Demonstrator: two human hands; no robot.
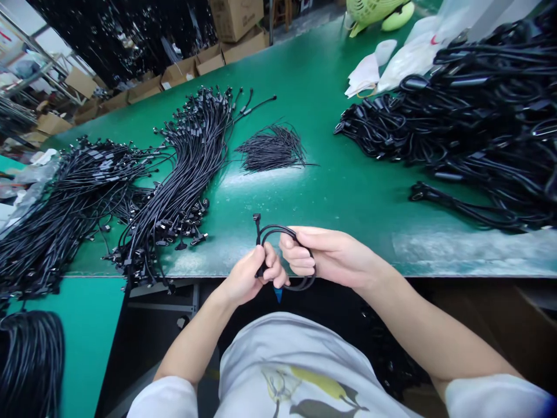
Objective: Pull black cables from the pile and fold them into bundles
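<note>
A black cable (278, 227) with a small connector (256, 217) standing up at its left end is looped between my hands above the table's near edge. My left hand (255, 271) is closed around the connector end of the loop. My right hand (326, 252) is closed on the loop's other side, thumb on top and fingers curled beneath. Something blue and pointed (278, 294) shows just below my left fingers; what it belongs to is hidden. Beyond my hands lies a pile of short, thin black strips (274, 150), resembling ties.
Long black cables with connectors (187, 157) lie on the green table (317, 191), with another heap (87, 180) farther left. Coiled black cables (487, 116) are piled at the right. White bags (409, 64) and a light green basket (369, 11) stand at the back. Cardboard boxes (243, 46) line the far edge.
</note>
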